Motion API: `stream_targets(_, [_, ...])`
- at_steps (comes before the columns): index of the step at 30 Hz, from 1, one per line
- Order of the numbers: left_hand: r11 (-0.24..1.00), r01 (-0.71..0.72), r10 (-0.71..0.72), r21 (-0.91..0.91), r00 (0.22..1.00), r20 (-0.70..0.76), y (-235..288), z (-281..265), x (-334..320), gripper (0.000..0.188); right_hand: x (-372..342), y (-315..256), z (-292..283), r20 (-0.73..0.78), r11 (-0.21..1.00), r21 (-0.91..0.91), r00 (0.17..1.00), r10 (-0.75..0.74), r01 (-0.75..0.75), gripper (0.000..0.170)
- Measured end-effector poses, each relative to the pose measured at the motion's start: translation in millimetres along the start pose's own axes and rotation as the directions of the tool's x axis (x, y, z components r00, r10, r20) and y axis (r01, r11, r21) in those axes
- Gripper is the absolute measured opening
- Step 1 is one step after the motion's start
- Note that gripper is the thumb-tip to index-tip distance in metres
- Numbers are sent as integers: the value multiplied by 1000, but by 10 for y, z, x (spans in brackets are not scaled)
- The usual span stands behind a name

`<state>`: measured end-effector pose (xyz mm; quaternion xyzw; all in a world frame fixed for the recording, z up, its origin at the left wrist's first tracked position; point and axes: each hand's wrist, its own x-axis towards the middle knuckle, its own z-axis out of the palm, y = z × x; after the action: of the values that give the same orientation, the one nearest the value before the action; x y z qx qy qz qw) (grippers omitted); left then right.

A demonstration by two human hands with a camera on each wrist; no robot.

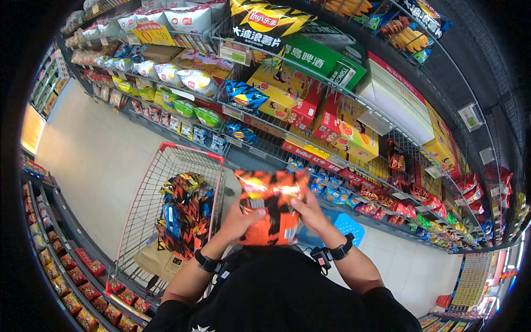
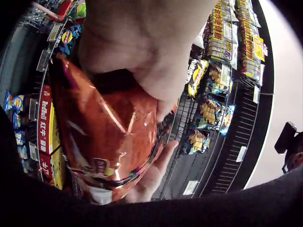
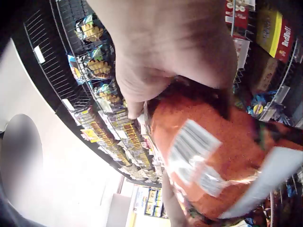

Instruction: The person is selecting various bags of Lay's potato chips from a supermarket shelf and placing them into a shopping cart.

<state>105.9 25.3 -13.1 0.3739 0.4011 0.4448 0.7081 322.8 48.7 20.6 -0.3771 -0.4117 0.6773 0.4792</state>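
An orange and black chip bag (image 1: 272, 213) is held upright in front of the chest. My left hand (image 1: 240, 221) grips its left side, the thumb on the printed face; my right hand (image 1: 312, 213) grips the other side, thumb near the top. In the left wrist view the left hand (image 2: 137, 52) lies over the shiny orange bag (image 2: 113, 127). The right wrist view has the right hand (image 3: 175, 52) on the bag (image 3: 203, 146), beside a barcode label. The fingers behind the bag are mostly hidden.
A wire shopping cart (image 1: 141, 193) stands at the left with several chip bags (image 1: 185, 216) and a tan bag (image 1: 157, 260) inside. Stocked shelves (image 1: 332, 160) run across the front and right; a lower rack (image 1: 61, 243) is at the left. A blue perforated item (image 1: 349, 229) lies beyond the right wrist.
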Motion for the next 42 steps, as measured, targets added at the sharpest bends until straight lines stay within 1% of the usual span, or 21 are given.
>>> stream_targets(2, [957, 58, -98, -283, 987, -128, -3, 44, 53, 46, -47, 92, 27, 78, 971, -88, 970, 230, -223, 54])
stream_targets(4, [960, 77, -115, -269, 985, -128, -38, -25, 132, 50, -52, 223, 50, 60, 968, -47, 967, 249, -246, 49])
stream_targets(6, [975, 75, -103, -210, 987, -124, -86, -49, 148, 56, -13, 279, 18, -51, 918, 77, 918, 394, -390, 44])
stream_targets(10, [981, 186, -190, -50, 978, -81, -30, -69, 140, 64, 31, 268, 8, -50, 882, 108, 883, 466, -459, 44])
stream_targets(19, [974, 179, -191, -141, 979, -72, -131, -190, 98, 62, 22, 368, 59, -2, 894, 108, 899, 437, -435, 53])
stream_targets(21, [987, 155, -159, -42, 973, -168, -234, -217, 94, 62, 15, 379, 86, -66, 915, 44, 912, 404, -402, 53])
stream_targets(23, [958, 26, 60, 286, 955, -289, -399, -295, 85, 66, 34, 431, 122, -138, 948, -115, 950, 279, -295, 56])
stream_targets(24, [882, -8, 178, 472, 931, -318, -367, -300, 48, 68, 49, 452, 153, -117, 947, -117, 951, 287, -300, 56])
stream_targets(26, [883, -27, 172, 468, 947, -270, -324, -287, -37, 70, 52, 501, 203, -121, 935, -314, 984, 131, -163, 57])
stream_targets(28, [975, -82, 128, 208, 968, -218, -269, -169, -84, 66, 9, 561, 308, -29, 935, -329, 991, 132, -135, 58])
stream_targets(29, [975, -158, 197, 154, 935, -293, -213, -114, -122, 57, -12, 585, 364, 52, 935, -338, 991, 127, -102, 60])
stream_targets(31, [977, -160, 198, 144, 929, -314, -246, -321, -86, 53, -9, 615, 381, 259, 925, -381, 959, 117, -10, 63])
stream_targets(32, [978, -160, 197, 135, 924, -328, -276, -426, -85, 49, 8, 637, 373, 265, 924, -383, 957, 120, -10, 63])
stream_targets(34, [990, -119, 87, -81, 944, -320, -211, -583, -133, 43, 73, 632, 436, 197, 870, -492, 978, 73, 34, 60])
stream_targets(35, [977, -99, 35, -189, 948, -317, -191, -639, -203, 42, 99, 631, 471, 128, 739, -658, 989, -78, 144, 53])
stream_targets(36, [952, -78, -18, -295, 951, -308, -99, -645, -291, 40, 159, 668, 475, 125, 739, -657, 988, -86, 147, 53])
stream_targets(37, [949, -49, -43, -312, 958, -282, -118, -720, -355, 38, 231, 726, 456, 203, 891, -454, 972, 119, -14, 51])
stream_targets(38, [942, -13, -89, -336, 955, -284, -158, -802, -392, 36, 283, 785, 438, 320, 949, -235, 905, 281, -212, 50])
stream_targets(39, [954, 18, -107, -300, 953, -282, -210, -899, -418, 36, 254, 826, 452, 341, 901, -198, 834, 433, -387, 52])
stream_targets(40, [963, 49, -125, -263, 952, -280, -176, -944, -430, 35, 206, 789, 560, 344, 879, -154, 809, 477, -452, 50])
stream_targets(42, [987, 120, -146, -103, 943, -299, -196, -1058, -451, 39, 236, 895, 610, 372, 853, -277, 769, 520, -443, 49])
